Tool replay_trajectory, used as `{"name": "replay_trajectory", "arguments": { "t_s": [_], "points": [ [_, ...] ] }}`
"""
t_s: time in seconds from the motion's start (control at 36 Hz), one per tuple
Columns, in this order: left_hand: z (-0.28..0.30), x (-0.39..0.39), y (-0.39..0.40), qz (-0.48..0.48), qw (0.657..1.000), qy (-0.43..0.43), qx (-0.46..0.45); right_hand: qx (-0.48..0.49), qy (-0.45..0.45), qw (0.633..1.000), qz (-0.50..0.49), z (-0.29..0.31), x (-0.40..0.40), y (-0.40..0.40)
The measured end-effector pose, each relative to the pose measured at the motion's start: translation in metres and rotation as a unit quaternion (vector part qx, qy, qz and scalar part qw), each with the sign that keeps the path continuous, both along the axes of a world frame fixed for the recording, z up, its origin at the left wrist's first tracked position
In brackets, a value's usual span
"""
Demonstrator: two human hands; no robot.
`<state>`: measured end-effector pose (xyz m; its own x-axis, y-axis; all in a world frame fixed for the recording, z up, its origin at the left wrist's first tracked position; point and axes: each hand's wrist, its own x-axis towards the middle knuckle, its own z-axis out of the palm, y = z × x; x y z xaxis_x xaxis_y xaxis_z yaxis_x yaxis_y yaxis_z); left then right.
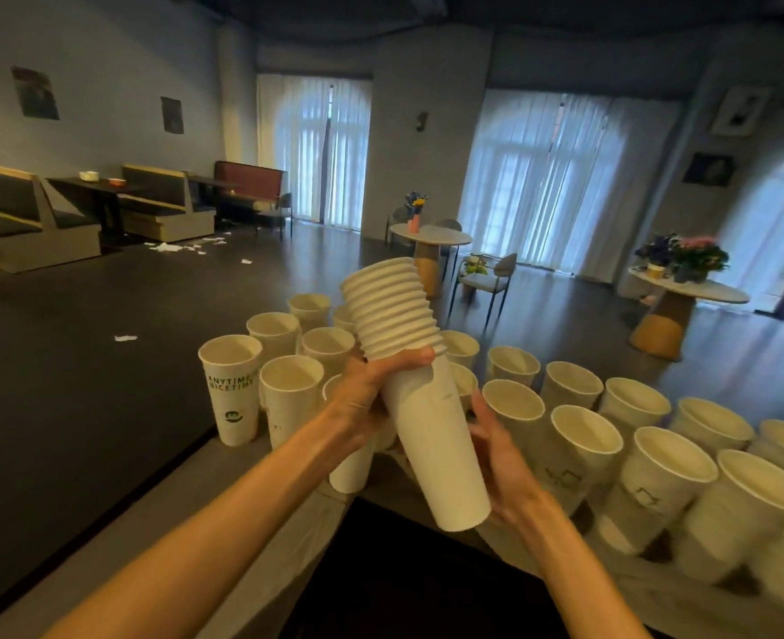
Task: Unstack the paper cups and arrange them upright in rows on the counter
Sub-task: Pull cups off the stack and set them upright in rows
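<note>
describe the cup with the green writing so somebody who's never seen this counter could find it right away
Start at the counter crowded with upright paper cups. Go to its far left corner, left of the stack the hands hold. The printed cup stands outermost there, alone showing green lettering and a round green logo.

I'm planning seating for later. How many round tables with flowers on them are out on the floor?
2. One round table stands mid-room before the centre curtains, with a small vase. The other round table is at the right, carrying bigger bouquets. More may be hidden outside the view.
</note>
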<state>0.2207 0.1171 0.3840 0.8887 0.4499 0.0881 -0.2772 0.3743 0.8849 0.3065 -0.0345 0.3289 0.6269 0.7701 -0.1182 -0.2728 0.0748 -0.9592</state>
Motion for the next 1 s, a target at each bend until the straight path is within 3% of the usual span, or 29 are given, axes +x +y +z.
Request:
{"name": "replay_trajectory", "arguments": {
  "t_s": [0.06, 0.14, 0.31, 0.47, 0.56, 0.72, 0.89, 1.0],
  "points": [
    [0.001, 0.003, -0.01, 0.011, 1.0, 0.011, -0.011, -0.004, -0.031, 0.998, 0.057, 0.005, -0.001, -0.009],
    [0.003, 0.011, -0.015, 0.033, 0.999, 0.015, 0.024, -0.015, -0.065, 0.996, 0.063, -0.001, 0.005, -0.015],
    [0.008, 0.012, -0.031, 0.047, 0.991, 0.004, 0.127, -0.018, -0.1, 0.995, 0.009, -0.017, 0.012, -0.024],
    [0.005, 0.009, -0.034, 0.087, 0.982, 0.004, 0.167, -0.056, -0.147, 0.987, -0.034, -0.018, 0.01, -0.021],
    [0.004, 0.007, -0.026, 0.114, 0.982, 0.0, 0.147, -0.082, -0.211, 0.972, -0.059, -0.02, 0.006, -0.018],
    [0.016, 0.003, 0.005, 0.149, 0.986, -0.037, 0.067, -0.14, -0.238, 0.956, -0.097, -0.044, 0.006, -0.015],
    [0.041, -0.009, 0.032, 0.173, 0.977, -0.077, -0.095, -0.106, -0.208, 0.961, -0.146, -0.064, 0.001, -0.004],
    [0.042, -0.017, 0.043, 0.181, 0.973, -0.078, -0.123, -0.102, -0.191, 0.962, -0.164, -0.071, 0.002, 0.005]
  ]
}}
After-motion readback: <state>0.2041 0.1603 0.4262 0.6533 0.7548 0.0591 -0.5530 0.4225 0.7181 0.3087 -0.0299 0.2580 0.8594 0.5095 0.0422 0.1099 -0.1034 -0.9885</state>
